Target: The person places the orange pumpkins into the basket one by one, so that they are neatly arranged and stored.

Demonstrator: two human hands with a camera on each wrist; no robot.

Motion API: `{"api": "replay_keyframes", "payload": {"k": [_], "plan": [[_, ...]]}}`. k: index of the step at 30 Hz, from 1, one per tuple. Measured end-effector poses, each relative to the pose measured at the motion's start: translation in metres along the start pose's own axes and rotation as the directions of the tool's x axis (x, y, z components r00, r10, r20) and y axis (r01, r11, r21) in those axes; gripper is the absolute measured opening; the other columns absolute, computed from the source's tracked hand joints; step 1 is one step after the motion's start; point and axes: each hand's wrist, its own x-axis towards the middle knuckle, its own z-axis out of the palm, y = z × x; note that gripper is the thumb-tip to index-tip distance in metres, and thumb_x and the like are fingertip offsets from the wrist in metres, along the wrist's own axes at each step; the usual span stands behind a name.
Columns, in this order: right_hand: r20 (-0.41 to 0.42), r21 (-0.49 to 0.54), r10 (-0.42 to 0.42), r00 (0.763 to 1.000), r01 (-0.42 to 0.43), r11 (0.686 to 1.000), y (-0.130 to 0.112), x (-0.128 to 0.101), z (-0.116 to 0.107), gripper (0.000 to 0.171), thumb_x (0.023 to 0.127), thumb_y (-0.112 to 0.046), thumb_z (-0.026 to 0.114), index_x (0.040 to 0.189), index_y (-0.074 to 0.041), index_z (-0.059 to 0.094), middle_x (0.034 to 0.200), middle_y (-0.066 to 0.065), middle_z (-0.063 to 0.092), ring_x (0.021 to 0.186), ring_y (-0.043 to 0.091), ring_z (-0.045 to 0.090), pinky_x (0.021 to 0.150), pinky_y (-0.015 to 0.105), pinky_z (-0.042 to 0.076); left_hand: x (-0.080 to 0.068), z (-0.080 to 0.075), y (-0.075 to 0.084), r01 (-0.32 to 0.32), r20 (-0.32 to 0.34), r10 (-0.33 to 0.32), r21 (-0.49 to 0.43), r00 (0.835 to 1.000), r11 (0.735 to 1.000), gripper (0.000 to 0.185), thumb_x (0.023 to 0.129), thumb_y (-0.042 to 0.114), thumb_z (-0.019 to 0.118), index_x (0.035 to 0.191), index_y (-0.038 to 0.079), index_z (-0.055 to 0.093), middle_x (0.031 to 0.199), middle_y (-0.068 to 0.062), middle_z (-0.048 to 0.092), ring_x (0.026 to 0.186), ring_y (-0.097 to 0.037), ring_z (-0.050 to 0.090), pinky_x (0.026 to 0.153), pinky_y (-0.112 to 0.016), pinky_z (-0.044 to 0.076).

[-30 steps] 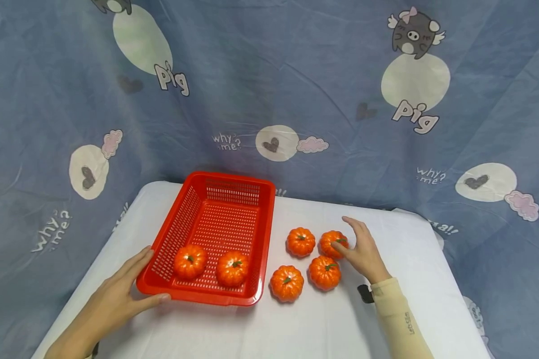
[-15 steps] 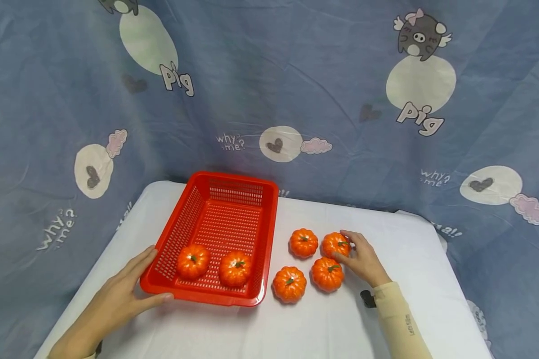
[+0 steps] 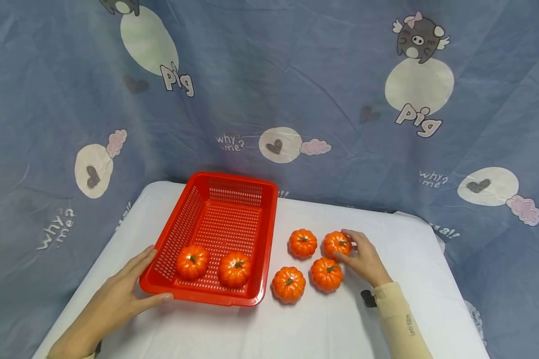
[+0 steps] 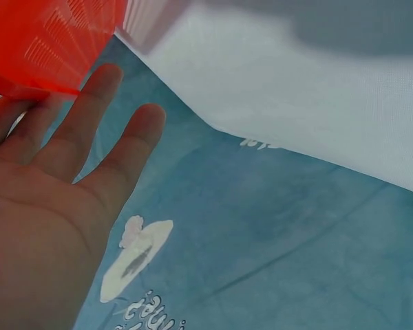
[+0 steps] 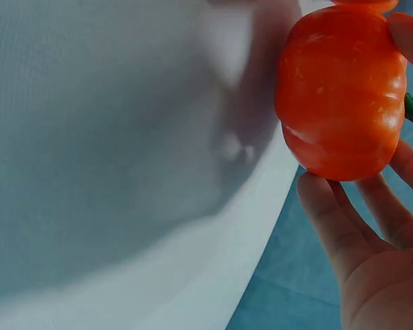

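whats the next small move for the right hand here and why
Probably lift the far-right pumpkin straight up off the table. The right hand already has its fingers curled round it, and it sits close to three other loose pumpkins, so rising first would avoid knocking them. The left hand rests flat against the red basket, which holds two pumpkins with free space behind them.
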Motion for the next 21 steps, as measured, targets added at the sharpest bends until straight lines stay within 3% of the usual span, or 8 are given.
{"api": "replay_keyframes", "payload": {"k": [5,13,21], "plan": [[-0.061,-0.002,-0.048,0.997,0.048,0.999,-0.001,0.001,-0.006,0.072,0.082,-0.018,0.087,0.143,-0.001,0.052,0.137,0.020,0.055,0.120,0.037,0.056,0.097,0.053,0.054,-0.001,0.000,-0.001,-0.005,-0.004,0.005,-0.011,1.000,1.000,0.122,0.073,0.077,0.072,0.161,0.007,0.026,0.164,-0.016,0.029,0.138,-0.047,0.039,0.101,-0.075,0.035],[-0.200,-0.002,-0.117,0.973,0.119,0.993,-0.010,0.003,-0.013,0.070,0.081,-0.026,0.088,0.140,-0.006,0.057,0.135,0.014,0.058,0.117,0.030,0.059,0.091,0.048,0.057,-0.001,0.000,-0.001,0.006,0.003,-0.006,-0.011,1.000,1.000,0.123,0.072,0.078,0.072,0.162,0.009,0.024,0.164,-0.015,0.028,0.139,-0.048,0.038,0.101,-0.076,0.034],[-0.267,-0.003,-0.162,0.950,0.167,0.986,-0.025,0.006,-0.015,0.069,0.078,-0.034,0.090,0.138,-0.012,0.061,0.132,0.004,0.060,0.115,0.020,0.060,0.089,0.027,0.056,-0.002,0.000,-0.001,0.002,-0.001,-0.002,-0.005,1.000,1.000,0.122,0.073,0.078,0.072,0.162,0.009,0.024,0.164,-0.015,0.028,0.139,-0.049,0.038,0.101,-0.076,0.034]]}}
